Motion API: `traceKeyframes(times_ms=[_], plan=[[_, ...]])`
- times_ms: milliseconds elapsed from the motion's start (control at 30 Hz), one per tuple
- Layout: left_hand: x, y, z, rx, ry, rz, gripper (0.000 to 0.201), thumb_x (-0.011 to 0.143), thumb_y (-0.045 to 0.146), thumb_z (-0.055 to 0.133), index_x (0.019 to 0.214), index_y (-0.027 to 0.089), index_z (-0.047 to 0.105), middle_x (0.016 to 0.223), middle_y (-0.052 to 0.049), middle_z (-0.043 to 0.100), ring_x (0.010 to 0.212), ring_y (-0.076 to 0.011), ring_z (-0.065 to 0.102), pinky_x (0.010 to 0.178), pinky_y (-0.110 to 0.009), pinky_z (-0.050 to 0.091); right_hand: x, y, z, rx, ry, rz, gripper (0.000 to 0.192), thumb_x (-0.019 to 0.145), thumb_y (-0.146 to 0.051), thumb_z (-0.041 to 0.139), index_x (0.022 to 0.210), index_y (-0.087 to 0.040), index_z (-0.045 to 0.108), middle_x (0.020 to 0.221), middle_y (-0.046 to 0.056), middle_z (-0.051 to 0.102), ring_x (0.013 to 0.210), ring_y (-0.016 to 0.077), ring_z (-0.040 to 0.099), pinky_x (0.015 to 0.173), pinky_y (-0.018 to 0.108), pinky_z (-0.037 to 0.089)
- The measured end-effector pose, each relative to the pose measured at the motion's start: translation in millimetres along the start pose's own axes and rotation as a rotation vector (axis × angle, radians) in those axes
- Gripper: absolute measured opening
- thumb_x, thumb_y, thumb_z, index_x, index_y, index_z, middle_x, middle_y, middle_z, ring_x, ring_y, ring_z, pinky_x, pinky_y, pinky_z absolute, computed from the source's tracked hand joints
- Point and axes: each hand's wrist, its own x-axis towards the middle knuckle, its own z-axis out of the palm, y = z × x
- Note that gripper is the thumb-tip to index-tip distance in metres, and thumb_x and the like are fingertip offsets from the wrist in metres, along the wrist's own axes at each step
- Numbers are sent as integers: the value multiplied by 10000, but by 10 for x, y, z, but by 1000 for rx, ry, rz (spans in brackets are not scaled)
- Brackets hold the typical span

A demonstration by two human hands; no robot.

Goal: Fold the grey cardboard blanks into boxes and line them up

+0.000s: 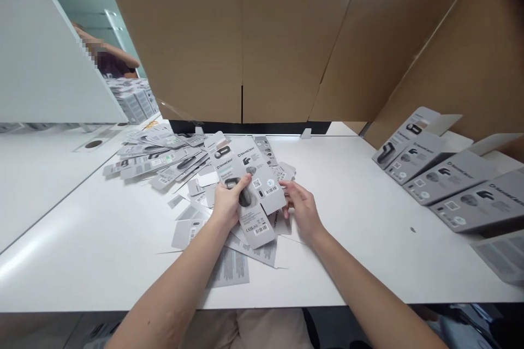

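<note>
- carton (268, 182) in the left grip (229, 203), loose cartons (232, 268) on the table (360, 275) right under it
- right grip (301, 207) just at that carton's right edge
- flattened heap (164, 147) is left of the left grip, bit further back
- row of boxes (450, 174) well off right of the right grip
- cardboard panels (282, 38) behind both

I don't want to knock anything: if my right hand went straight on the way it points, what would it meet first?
Likely the right edge of the printed card packaging in your left hand; your right hand is at or very near it, though contact is hard to tell.
</note>
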Motion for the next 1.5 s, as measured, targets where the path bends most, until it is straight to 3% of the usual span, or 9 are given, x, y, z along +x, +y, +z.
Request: traceKeyframes(times_ms=[133,367,467,600,700,967,1133,1333,1500], plan=[[-51,-12,6,23,-41,-1,725,566,474,1235,1139,190,894,1232,-144,941,1147,-387,906,1019,-510,745,-44,-32,68,-22,-109,88,702,833,-871,969,1073,-222,845,797,27,753,532,157,532,475,329,442],[-111,-35,19,75,-65,-26,694,563,494,1231,1094,184,910,1187,-145,945,1092,-376,899,959,-476,735,-46,-17,105,-97,-112,153,768,757,-950,960,812,-221,724,582,-27,589,451,120,410,429,309,321],[-93,-32,12,84,-78,-36,669,592,472,1223,1113,177,923,1229,-160,943,1159,-396,892,994,-488,729,-37,-24,93,-83,-123,145,757,757,-934,971,841,-215,749,622,-10,644,512,149,494,457,310,406],[-52,10,7,38,-70,-27,658,651,480,1195,1178,196,923,1374,-155,921,1311,-415,865,1127,-524,710,-47,-23,62,-26,-167,155,723,798,-869,992,990,-194,820,860,73,835,715,243,744,613,367,625],[-29,48,-1,24,-18,-39,650,620,480,1198,1115,173,910,1297,-178,933,1272,-442,878,1107,-559,719,-65,-8,33,-13,-210,179,677,841,-809,1002,1064,-191,836,993,111,889,849,299,838,708,413,703],[-33,94,-14,34,22,-5,648,594,447,1207,1095,177,898,1258,-155,941,1247,-429,887,1113,-547,716,-80,41,54,12,-214,214,641,847,-793,1007,1061,-216,829,887,81,860,723,275,814,534,363,663],[-25,90,-7,32,25,-18,666,592,463,1207,1106,179,893,1250,-156,940,1288,-439,873,1159,-573,700,-75,24,72,49,-215,251,686,807,-809,1024,1084,-214,825,927,83,869,766,295,840,564,399,705],[-28,100,5,15,39,-34,620,589,434,1206,1055,185,883,1247,-153,941,1299,-450,870,1155,-586,710,-69,-5,86,29,-192,210,653,803,-791,1029,1028,-209,837,906,76,860,742,257,804,561,349,653],[-33,82,4,22,34,-28,606,633,430,1195,1093,179,892,1222,-157,943,1277,-437,882,1171,-591,704,-67,0,75,16,-177,175,616,831,-764,1022,1026,-206,851,954,88,880,813,284,828,644,389,693]])
